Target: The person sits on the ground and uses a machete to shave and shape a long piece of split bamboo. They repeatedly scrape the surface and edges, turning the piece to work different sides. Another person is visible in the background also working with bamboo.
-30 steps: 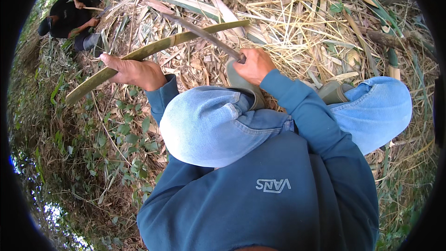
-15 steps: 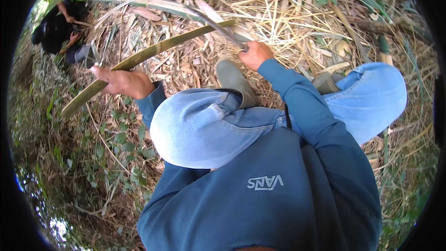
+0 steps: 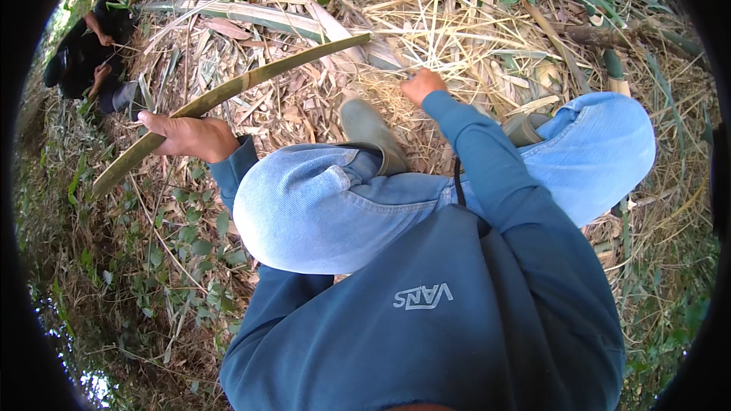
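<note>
A long, curved strip of split bamboo [image 3: 263, 76], greenish brown, is held near its lower left end by my left hand [image 3: 190, 135], whose fingers wrap round it. Its far end points up and to the right, in front of me. My right hand [image 3: 423, 87] is closed on the handle of a long-bladed knife [image 3: 412, 74], just right of the strip's far end. The blade is smeared by motion and hard to make out against the litter, so I cannot tell if it touches the strip.
Pale shavings [image 3: 449, 38] and dry leaves cover the ground ahead. A green bamboo piece [image 3: 282, 21] lies beyond the strip. My boot [image 3: 371, 133] stands between my hands. Another person [image 3: 87, 53] in dark clothes works at the far left. Low leafy plants [image 3: 190, 232] grow at left.
The knife, which showed clearly across the strip's far end, is now blurred, and that end looks uncovered. My left hand still grips the strip. The whole view has shifted slightly.
</note>
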The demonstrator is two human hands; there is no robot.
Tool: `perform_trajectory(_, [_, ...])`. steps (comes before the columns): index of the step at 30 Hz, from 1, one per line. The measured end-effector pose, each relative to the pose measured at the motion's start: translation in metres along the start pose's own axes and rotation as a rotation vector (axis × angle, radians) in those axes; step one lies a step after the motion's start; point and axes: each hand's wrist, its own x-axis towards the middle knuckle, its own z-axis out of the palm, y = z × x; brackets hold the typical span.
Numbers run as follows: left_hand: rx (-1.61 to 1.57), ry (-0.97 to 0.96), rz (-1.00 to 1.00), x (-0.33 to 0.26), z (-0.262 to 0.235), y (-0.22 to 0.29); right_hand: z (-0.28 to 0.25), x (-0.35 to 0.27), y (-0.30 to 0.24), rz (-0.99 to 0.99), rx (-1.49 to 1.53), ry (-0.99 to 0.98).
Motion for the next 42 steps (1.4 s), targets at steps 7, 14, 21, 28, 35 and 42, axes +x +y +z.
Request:
perform_trajectory(7, [-0.18,-0.049,-0.106,0.004,-0.006,-0.01,-0.02,-0.054,-0.071,-0.451,0.111,-0.117])
perform_trajectory(14, [-0.227,-0.027,-0.08,-0.005,-0.001,0.005,-0.015,-0.035,-0.051,-0.325,0.124,-0.07])
perform_trajectory(21, [-0.192,0.005,-0.115,-0.005,0.009,0.008,-0.01,-0.035,-0.043,-0.297,0.068,-0.062])
perform_trajectory(28, [-0.157,0.006,-0.062,-0.003,-0.005,0.01,-0.01,-0.032,-0.049,-0.279,0.019,-0.095])
perform_trajectory(35, [-0.144,0.028,-0.065,-0.002,0.0,-0.001,-0.004,-0.023,-0.036,-0.21,-0.039,-0.056])
perform_trajectory(42, [-0.151,0.033,-0.09,-0.001,-0.003,0.0,-0.003,-0.01,-0.02,-0.139,-0.028,-0.045])
